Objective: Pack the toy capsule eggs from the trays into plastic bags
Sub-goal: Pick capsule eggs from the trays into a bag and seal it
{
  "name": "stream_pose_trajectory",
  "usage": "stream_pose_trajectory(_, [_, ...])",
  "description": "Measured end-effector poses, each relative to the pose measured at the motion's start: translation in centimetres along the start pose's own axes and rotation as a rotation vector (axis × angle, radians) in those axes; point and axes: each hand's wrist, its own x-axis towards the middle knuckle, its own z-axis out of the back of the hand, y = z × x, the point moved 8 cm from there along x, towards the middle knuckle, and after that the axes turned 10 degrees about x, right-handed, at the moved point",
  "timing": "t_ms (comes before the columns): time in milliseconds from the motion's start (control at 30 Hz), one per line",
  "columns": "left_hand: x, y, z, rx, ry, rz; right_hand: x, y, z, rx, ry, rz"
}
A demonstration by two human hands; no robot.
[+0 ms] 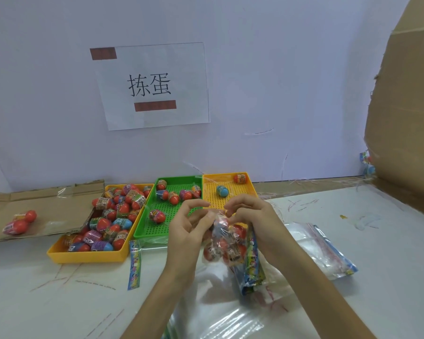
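Nearest us, flat bags [218,319] lie clear and shiny on the white table [47,302], with both forearms reaching up over them. At the middle, the left hand [189,231] and right hand [252,216] meet over a filled bag [224,241]. The fingertips of each hand are curled in, pinching its mouth from either side, and red eggs are crammed inside. I cannot tell whether its bottom touches the table. A printed pack [251,265] sits just beside it under the right wrist, and a bag stack [328,250] lies further right. Left of the left forearm, a colourful strip [134,265] lies flat. Behind that comes the big tray [83,256], yellow and heaped with eggs [113,216]. Next to it the green tray [145,226] has a handful along its far end and one lone egg [157,215] nearer. Touching its right side, the small tray [252,189] holds a blue egg [222,191] and a red egg [240,178]. Far left, a packed bag [20,222] rests on cardboard [47,206]. At the back, a sign [154,86] is taped to the wall.
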Motion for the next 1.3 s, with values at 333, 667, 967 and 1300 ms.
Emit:
stream_pose_trajectory(333, [0.6,0.6,-0.2,-0.123,0.109,0.166,0.2,0.1,2.1,0.322,-0.123,-0.029])
stream_pose_trajectory(667, [0.8,-0.2,1.5,0.069,-0.070,-0.002,0.4,1.1,2.7,-0.213,-0.188,0.176])
stream_pose_trajectory(967, [0.0,-2.4,0.4,0.374,0.010,-0.277,-0.1,2.6,1.5,-0.101,-0.047,0.324])
stream_pose_trajectory(1300, [0.8,-1.2,1.3,0.259,-0.046,-0.162,-0.6,3.1,0.9,-0.152,-0.045,0.367])
